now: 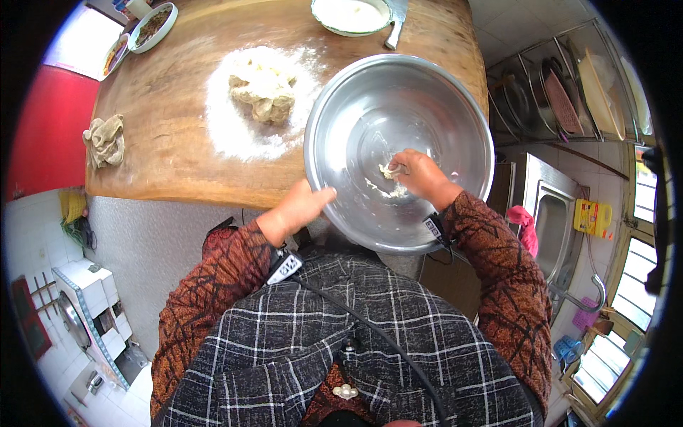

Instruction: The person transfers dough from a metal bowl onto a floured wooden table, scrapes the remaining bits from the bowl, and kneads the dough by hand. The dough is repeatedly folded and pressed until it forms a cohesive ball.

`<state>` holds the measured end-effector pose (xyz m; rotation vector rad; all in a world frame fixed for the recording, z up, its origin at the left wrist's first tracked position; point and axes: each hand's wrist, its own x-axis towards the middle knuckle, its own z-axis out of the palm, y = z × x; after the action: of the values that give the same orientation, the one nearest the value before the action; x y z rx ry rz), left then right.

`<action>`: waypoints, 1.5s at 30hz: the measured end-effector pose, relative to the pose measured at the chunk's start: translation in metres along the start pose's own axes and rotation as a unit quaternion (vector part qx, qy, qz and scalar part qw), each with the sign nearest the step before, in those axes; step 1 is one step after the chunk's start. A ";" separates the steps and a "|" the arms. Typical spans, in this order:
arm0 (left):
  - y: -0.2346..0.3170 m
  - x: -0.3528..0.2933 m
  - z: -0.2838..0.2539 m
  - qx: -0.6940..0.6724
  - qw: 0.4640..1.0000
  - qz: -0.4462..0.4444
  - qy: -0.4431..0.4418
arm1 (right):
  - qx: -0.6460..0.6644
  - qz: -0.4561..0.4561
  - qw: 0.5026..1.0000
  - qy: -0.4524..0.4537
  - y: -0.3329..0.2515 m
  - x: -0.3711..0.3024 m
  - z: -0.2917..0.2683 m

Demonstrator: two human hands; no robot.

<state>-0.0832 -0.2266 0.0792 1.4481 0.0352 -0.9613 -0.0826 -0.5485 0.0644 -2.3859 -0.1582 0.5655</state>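
- Lying at the far left of the wooden table, a crumpled beige cloth sits near the edge; two small dishes with dark contents stand at the far left corner.
- Middle of table: a rough, lumpy mound of dough, pale tan, resting on a wide patch of white flour, well apart from both hands.
- Far edge: a white bowl with pale contents, a knife just beside it.
- Left hand: fingers curled over the near rim of the steel basin, gripping it; thumb on the outer side.
- Steel basin: large, round, shiny, tilted toward the person at the table's near right edge, overhanging it. Inside mostly bare metal, with a few pale scraps of dough stuck to the bottom.
- Right hand: inside the basin, fingers bent and pinched on a small pale dough bit against the metal.
- Right of the table: wire rack with upright plates and trays, metal sink below.
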 end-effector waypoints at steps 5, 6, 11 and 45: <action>0.037 0.046 -0.044 0.094 0.970 0.148 0.167 | -0.031 -0.072 0.996 -0.040 -0.022 -0.016 0.020; 0.042 0.050 -0.047 0.085 0.958 0.182 0.204 | -0.030 -0.080 0.995 -0.046 -0.028 -0.018 0.026; 0.037 0.029 -0.032 0.031 0.949 0.242 0.200 | 0.027 -0.002 1.000 0.002 -0.030 -0.005 0.017; 0.009 0.041 -0.014 -0.037 0.955 0.225 0.191 | -0.180 -0.028 0.983 0.004 -0.041 0.057 0.022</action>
<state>-0.0446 -0.2383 0.0609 1.4686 0.0236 -0.2984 -0.0395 -0.4889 0.0554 -2.7222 -0.3477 0.5366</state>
